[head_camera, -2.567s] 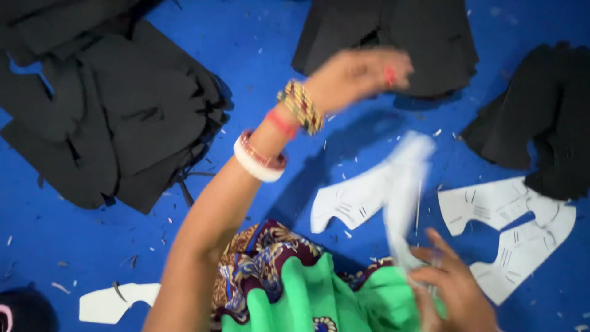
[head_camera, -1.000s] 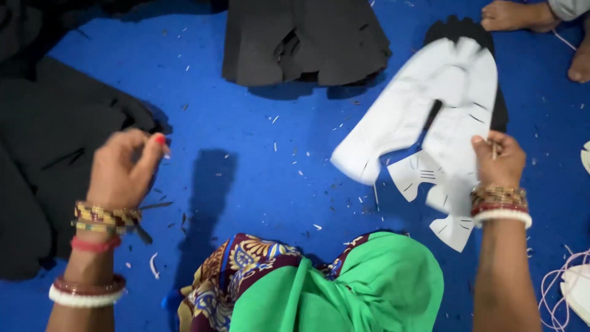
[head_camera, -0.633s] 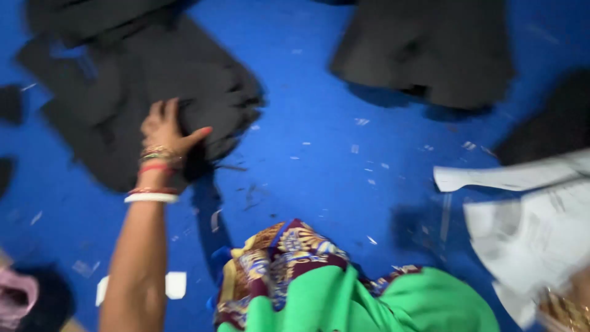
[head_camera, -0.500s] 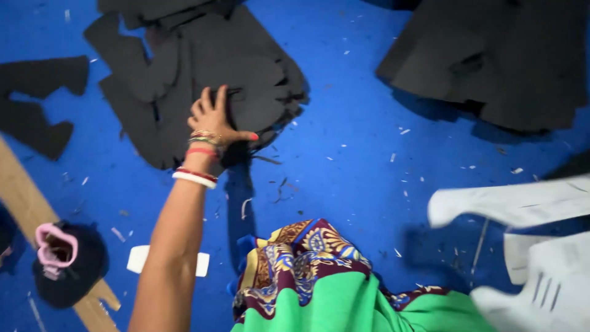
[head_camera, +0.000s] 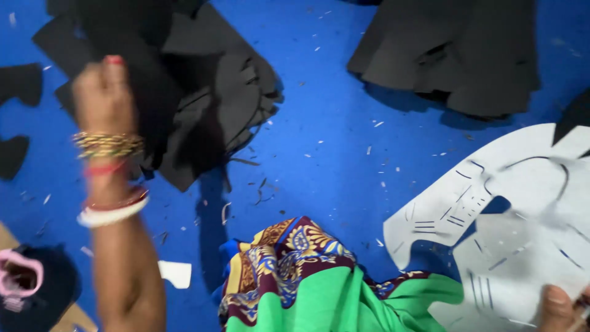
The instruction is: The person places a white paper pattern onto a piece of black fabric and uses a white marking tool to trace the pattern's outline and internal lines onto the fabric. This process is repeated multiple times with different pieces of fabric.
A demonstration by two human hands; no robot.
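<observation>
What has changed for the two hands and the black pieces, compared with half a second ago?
The left hand has risen off the near black pile and now lifts a black cut piece. The right hand still holds the white patterns, now more in view. The far black pile stays on the blue mat.

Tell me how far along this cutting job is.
Done: two heaps of cut black pieces lie on the blue mat, one at upper left and one at upper right, with scraps scattered about. In hand: the left hand lifts a black piece off the left heap; the right hand grips white pattern sheets. Left: cannot tell how many pieces remain.
</observation>
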